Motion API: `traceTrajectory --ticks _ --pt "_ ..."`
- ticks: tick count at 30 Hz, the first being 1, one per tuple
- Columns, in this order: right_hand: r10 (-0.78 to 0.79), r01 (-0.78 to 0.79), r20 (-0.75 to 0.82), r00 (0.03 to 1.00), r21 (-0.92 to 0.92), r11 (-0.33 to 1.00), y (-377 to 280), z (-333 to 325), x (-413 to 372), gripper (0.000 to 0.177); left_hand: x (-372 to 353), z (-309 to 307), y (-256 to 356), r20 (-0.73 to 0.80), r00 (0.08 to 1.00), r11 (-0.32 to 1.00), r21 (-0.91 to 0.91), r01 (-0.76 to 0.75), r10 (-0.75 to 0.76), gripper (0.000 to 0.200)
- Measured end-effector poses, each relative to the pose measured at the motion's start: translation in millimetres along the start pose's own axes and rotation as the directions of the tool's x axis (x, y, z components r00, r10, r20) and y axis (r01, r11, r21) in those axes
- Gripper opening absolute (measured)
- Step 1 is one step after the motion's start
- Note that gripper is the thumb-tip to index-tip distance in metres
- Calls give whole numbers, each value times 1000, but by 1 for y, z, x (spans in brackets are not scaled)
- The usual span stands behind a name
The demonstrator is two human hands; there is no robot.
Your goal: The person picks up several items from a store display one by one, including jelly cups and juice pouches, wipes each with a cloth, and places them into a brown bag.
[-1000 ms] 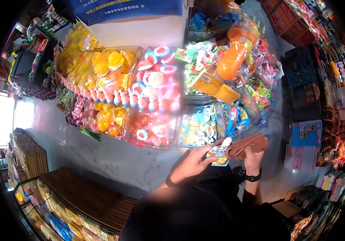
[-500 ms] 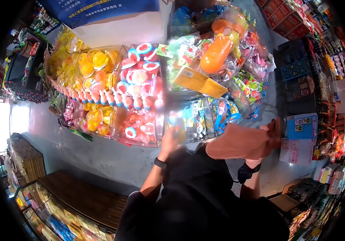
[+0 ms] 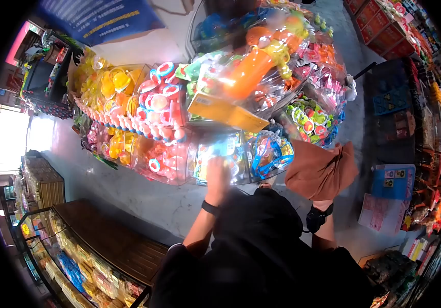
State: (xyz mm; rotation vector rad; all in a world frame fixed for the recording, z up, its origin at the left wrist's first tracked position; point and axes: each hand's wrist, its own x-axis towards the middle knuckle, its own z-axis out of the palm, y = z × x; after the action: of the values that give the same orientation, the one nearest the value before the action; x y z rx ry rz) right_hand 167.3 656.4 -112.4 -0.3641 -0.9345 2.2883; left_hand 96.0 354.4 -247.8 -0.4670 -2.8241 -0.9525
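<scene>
My left hand [image 3: 217,177] is smeared by motion over the front clear bin [image 3: 194,177] of blue-and-white packets. Whether its fingers are closed I cannot make out. On the right, a brown cloth [image 3: 319,173] hangs bunched over my right hand [image 3: 323,204], which grips it from below. The cloth hides most of those fingers. Beside the left hand is a bin of pink-red toys [image 3: 160,160]. Another small bin holds blue-trimmed packets [image 3: 270,154], close to the cloth.
Yellow toys [image 3: 118,84] and pink-and-white toys [image 3: 159,100] fill the display's left side. A blurred orange toy [image 3: 248,74] rises above a yellow cardboard piece [image 3: 228,112]. A dark wooden bench [image 3: 107,231] stands at lower left. Shelves with a blue sheet [image 3: 395,177] line the right.
The view has shifted, so the display sits further left. My left hand remains over the front bin. The brown cloth has changed from stretched sideways to bunched over my right hand.
</scene>
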Motion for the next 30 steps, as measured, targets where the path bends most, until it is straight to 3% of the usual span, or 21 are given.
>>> traceTrajectory --ticks 3,5,8,10,13,15,18,20,22,25,28,30 --pt "44 -45 22 999 47 998 -18 -26 25 28 4 51 45 92 989 961 -240 134 -115 36" --pt "78 -81 39 996 75 994 -28 -41 40 29 20 84 69 60 997 967 -249 62 -48 48" --pt "125 -132 65 990 111 985 -42 -62 57 31 29 130 83 119 979 965 -186 186 -166 62" --pt "165 -175 87 983 128 976 -51 -73 67 33 31 147 91 110 943 946 -51 321 -315 59" --pt "234 -254 133 963 160 954 -59 -85 78 35 41 138 101 247 869 904 110 414 -428 51" --pt "284 -312 166 944 183 932 -62 -90 83 36 39 153 88 100 957 962 59 268 -273 47" --pt "360 -408 228 905 219 886 -63 -95 85 38 22 192 43 125 983 989 77 126 -135 41" --pt "411 -476 271 870 243 846 -63 -98 85 40 18 192 38 231 954 981 55 184 -192 36" --pt "451 -536 319 833 266 801 -64 -102 86 41 22 177 54 342 875 930 -6 366 -342 30" --pt "509 -628 393 766 286 724 -65 -106 85 43 20 153 67 295 898 945 115 305 -326 28" --pt "540 -676 431 723 277 683 -60 -106 79 46 42 59 138 450 741 731 -242 638 -498 26" --pt "511 -640 415 753 280 715 -45 -103 72 51 37 35 153 356 843 742 -413 529 -403 28"
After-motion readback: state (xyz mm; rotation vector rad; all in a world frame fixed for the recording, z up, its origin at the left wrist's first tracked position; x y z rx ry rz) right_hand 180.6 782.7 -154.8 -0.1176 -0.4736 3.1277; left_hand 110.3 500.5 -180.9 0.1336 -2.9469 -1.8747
